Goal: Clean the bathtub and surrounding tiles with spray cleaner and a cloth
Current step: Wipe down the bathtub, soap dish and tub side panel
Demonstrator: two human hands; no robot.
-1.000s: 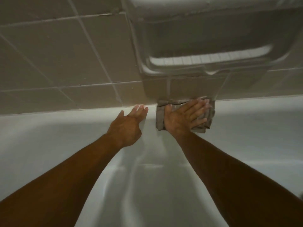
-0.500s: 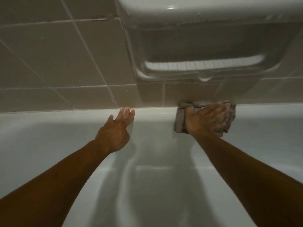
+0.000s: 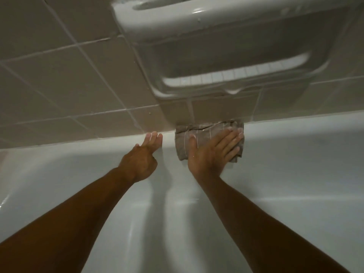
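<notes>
A soap dish (image 3: 226, 62) juts from the tiles (image 3: 59, 79) just above the cloth (image 3: 199, 133), and the left hand (image 3: 140, 160) rests beside it on the tub (image 3: 295, 164) rim, fingers straight and together. The folded cloth lies on the far rim against the wall, its long axis along the rim. The right hand (image 3: 212, 152) presses it flat, fingers straight and slightly spread, pointing up-right.

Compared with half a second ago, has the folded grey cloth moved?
Yes, leftward. The left edge of the folded grey cloth lay right of the vertical grout line under the recessed soap dish; now it lies left of that line.
</notes>
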